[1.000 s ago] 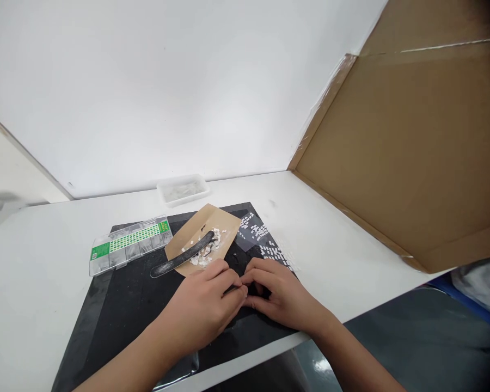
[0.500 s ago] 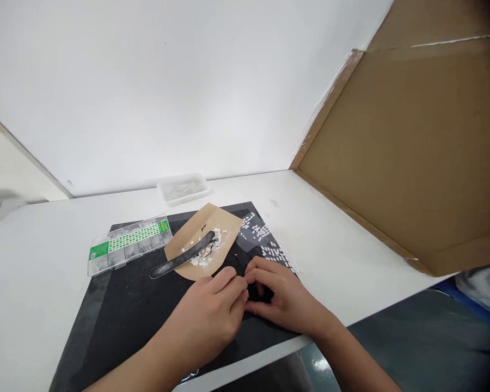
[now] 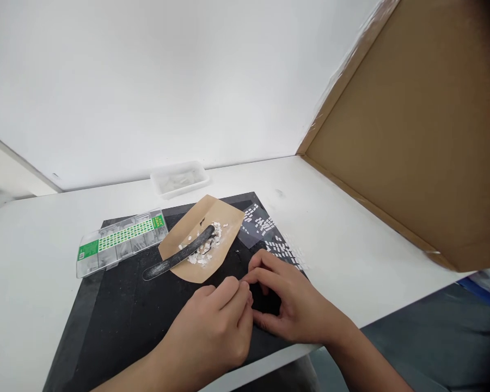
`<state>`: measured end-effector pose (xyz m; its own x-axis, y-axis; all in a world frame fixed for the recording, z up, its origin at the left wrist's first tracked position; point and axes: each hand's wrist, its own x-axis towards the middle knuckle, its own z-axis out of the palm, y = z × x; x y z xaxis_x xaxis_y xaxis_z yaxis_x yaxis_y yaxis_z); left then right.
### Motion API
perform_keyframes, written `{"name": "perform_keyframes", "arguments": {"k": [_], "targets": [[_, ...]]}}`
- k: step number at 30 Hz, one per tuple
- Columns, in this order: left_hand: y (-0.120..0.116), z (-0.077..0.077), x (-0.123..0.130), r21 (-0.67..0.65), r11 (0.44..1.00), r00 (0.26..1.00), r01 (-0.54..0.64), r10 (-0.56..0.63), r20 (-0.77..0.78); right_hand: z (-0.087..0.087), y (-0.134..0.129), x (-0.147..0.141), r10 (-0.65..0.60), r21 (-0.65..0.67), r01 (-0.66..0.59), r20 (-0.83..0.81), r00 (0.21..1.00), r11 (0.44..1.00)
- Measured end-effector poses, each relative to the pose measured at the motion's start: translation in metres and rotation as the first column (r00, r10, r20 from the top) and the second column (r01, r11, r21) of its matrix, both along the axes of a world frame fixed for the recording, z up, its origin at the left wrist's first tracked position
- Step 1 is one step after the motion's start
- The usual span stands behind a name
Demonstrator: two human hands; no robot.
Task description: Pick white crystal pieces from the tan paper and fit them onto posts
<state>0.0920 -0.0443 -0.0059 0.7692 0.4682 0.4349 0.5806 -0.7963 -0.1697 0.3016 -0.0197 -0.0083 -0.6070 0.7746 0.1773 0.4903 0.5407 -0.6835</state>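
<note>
Over the near right part of a black mat (image 3: 118,321), my left hand (image 3: 218,324) and my right hand (image 3: 289,299) meet at the fingertips. The left fingers are curled closed, and whatever they hold is hidden. My right thumb and fingers bend toward the left fingertips in a pinch; anything between them is too small or covered. Beyond the hands lies a brown paper sheet (image 3: 206,209) with white chips (image 3: 202,256) on it. A curved black nail file (image 3: 179,255), dusted white, rests across the paper and mat. Rows of small white pieces (image 3: 283,250) lie past my right hand.
At the mat's far left is a clear compartment box (image 3: 122,242) with a green label. A translucent tray (image 3: 179,179) stands by the wall on the white table (image 3: 351,239). A large cardboard panel (image 3: 412,136) rises on the right.
The view has shifted slightly, so the hands appear a little lower and farther right. Both hands stay together in nearly the same pose; the things on the mat have not moved.
</note>
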Motion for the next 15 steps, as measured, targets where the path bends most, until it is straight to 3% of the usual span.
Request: {"name": "perform_keyframes", "arguments": {"k": [15], "targets": [[-0.0054, -0.0034, 0.0056, 0.023, 0.997, 0.995, -0.078, 0.077, 0.069, 0.0014, 0.0024, 0.0007, -0.001, -0.016, 0.001, 0.038, 0.999, 1.0]]}}
